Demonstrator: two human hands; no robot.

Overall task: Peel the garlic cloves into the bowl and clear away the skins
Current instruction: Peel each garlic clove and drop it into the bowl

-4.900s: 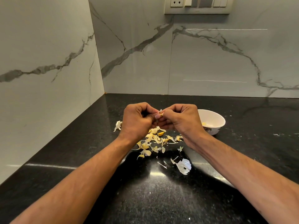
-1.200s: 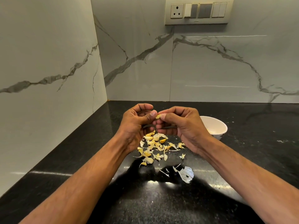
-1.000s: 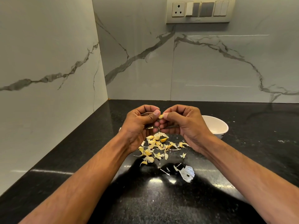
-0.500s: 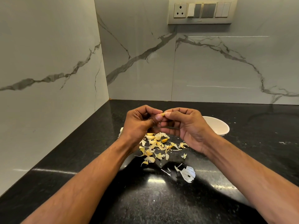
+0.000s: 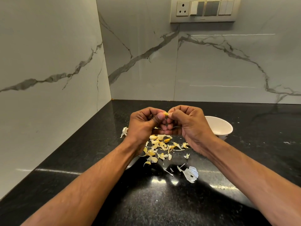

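A small yellowish garlic clove (image 5: 165, 114) is pinched between the fingertips of both hands, held above the counter. My left hand (image 5: 143, 123) grips it with thumb on top; my right hand (image 5: 187, 123) holds its other end, fingers curled. Below the hands lies a pile of garlic skins and cloves (image 5: 160, 146) on the black counter. A white bowl (image 5: 219, 128) stands just right of my right hand, partly hidden by it; its contents do not show.
A larger white papery skin (image 5: 190, 174) lies nearer to me on the black granite counter (image 5: 162, 201). Another skin scrap (image 5: 124, 132) sits left of my left hand. Marble walls close the corner at left and behind. A switch panel (image 5: 203, 9) is on the back wall.
Both hands stay together on the clove, with small shifts of the fingers and thumbs working at it. The skins and bowl have not moved.
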